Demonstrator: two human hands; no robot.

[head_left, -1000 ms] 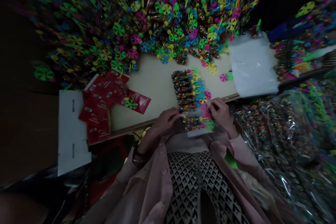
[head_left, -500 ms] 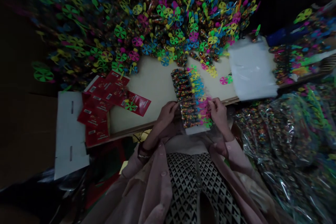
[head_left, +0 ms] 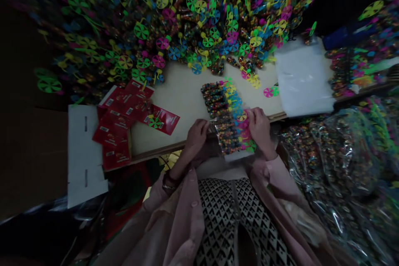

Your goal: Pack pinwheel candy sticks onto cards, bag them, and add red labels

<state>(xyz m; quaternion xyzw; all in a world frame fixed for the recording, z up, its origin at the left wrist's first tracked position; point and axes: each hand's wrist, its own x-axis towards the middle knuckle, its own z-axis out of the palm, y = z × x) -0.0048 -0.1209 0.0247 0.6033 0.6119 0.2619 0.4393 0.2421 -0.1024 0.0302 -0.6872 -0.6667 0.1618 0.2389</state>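
Note:
A row of candy-filled tubes with coloured pinwheel tops [head_left: 222, 104] lies on the pale table [head_left: 183, 99], its near end inside a clear plastic bag [head_left: 232, 141] at the table's front edge. My left hand [head_left: 197, 133] pinches the bag's left edge with closed fingers. My right hand [head_left: 260, 126] grips the bag's right edge by the pinwheel tops.
A huge heap of pinwheel candy toys [head_left: 187, 20] fills the back of the table. Red header cards [head_left: 124, 112] lie left, beside a white slotted card [head_left: 84, 153]. A stack of clear bags [head_left: 304, 79] sits right. Filled bags [head_left: 336, 162] pile at my right.
Both hands slid the bag farther up over the row of tubes, away from my body; more of the row is now inside it.

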